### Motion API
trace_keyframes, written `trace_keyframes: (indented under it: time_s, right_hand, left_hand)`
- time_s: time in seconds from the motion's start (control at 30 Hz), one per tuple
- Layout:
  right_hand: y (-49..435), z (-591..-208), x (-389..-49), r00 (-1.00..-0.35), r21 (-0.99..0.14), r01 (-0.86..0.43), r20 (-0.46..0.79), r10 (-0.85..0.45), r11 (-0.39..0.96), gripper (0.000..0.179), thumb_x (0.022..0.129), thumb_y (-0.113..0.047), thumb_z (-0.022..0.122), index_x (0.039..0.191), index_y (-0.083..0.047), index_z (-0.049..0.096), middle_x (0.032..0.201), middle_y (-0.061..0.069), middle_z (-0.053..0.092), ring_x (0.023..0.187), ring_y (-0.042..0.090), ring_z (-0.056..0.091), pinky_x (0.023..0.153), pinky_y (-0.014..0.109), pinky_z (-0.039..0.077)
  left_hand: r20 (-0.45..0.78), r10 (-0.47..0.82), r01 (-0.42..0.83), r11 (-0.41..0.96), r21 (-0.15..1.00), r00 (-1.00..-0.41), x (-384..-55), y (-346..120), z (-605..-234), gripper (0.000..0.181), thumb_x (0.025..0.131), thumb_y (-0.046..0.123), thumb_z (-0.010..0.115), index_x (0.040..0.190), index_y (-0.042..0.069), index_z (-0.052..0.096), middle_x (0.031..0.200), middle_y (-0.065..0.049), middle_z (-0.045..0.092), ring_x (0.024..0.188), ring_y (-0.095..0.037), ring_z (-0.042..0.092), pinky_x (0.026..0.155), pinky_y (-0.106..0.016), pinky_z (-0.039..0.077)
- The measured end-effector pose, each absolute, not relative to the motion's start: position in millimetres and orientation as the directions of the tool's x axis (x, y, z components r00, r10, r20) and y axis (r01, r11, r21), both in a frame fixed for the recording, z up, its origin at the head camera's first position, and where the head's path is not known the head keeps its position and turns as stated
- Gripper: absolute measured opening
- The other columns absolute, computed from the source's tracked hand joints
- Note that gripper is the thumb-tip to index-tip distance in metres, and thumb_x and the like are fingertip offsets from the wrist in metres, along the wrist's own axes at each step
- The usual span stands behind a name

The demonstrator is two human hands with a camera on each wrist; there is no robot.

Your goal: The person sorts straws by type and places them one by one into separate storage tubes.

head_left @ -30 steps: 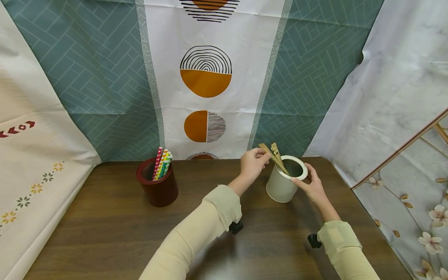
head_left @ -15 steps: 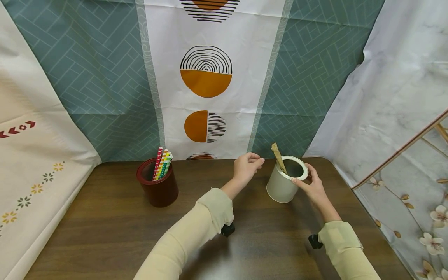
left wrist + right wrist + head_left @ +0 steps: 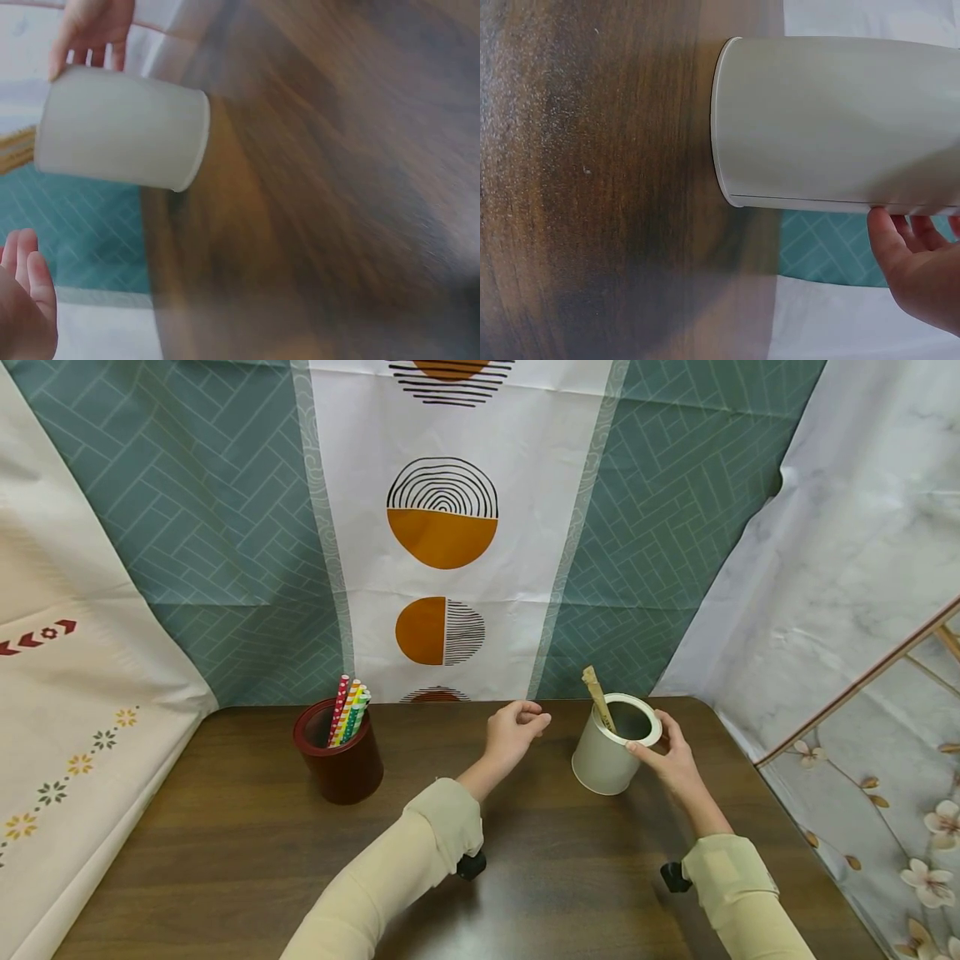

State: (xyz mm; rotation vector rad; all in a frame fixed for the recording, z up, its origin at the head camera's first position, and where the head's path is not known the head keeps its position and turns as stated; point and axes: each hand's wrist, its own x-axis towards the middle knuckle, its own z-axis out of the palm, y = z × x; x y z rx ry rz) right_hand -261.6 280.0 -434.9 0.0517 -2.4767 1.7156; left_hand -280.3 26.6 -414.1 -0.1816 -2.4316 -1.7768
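Note:
A cream-coloured can [image 3: 602, 766] stands upright on the wooden table. My right hand [image 3: 670, 757] grips its rim from the right, thumb on the near side and fingers at the far side. Flat wooden strips like rulers [image 3: 598, 697] lean against the can's left rim, their lower ends inside. In the left wrist view the strips [image 3: 18, 148] appear stacked close together. My left hand [image 3: 512, 737] hovers left of the can, holding nothing, its fingers loosely bent. The right wrist view shows the can's side [image 3: 832, 120] with my right fingers touching it.
A dark red-brown can [image 3: 345, 768] with several patterned paper straws [image 3: 348, 714] stands on the left of the table [image 3: 225, 860]. Patterned cloth [image 3: 442, 635] hangs along the back edge, with more cloth at both sides.
My left hand let go of a wooden strip at the white can, which now lines up with the other, and drew away leftward. My right hand kept its grip on the can.

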Motion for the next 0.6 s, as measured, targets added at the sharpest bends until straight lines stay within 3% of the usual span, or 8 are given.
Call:
trace_keyframes:
  time_s: [0.3, 0.6]
  right_hand:
    - [280, -437, -262, -0.990, -0.935, -0.110, 0.133, 0.046, 0.338, 0.072, 0.081, -0.008, 0.061, 0.138, -0.003, 0.017, 0.129, 0.018, 0.031, 0.112, 0.024, 0.034, 0.073, 0.005, 0.036]
    - [281, -440, -264, -0.988, -0.931, -0.122, 0.148, 0.052, 0.343, 0.071, 0.081, -0.009, 0.061, 0.137, -0.002, 0.018, 0.125, 0.012, 0.033, 0.100, 0.007, 0.038, 0.073, 0.006, 0.037]
  left_hand:
    - [0.199, 0.011, 0.191, 0.339, 0.921, -0.980, -280, 3, -442, 0.023, 0.080, 0.026, 0.064, 0.093, 0.007, 0.064, 0.081, -0.005, 0.069, 0.061, -0.010, 0.063, 0.056, -0.020, 0.047]
    - [0.201, 0.007, 0.191, 0.337, 0.922, -0.980, -273, -18, -456, 0.025, 0.081, 0.025, 0.063, 0.095, 0.005, 0.063, 0.081, -0.007, 0.069, 0.062, -0.011, 0.063, 0.055, -0.021, 0.047]
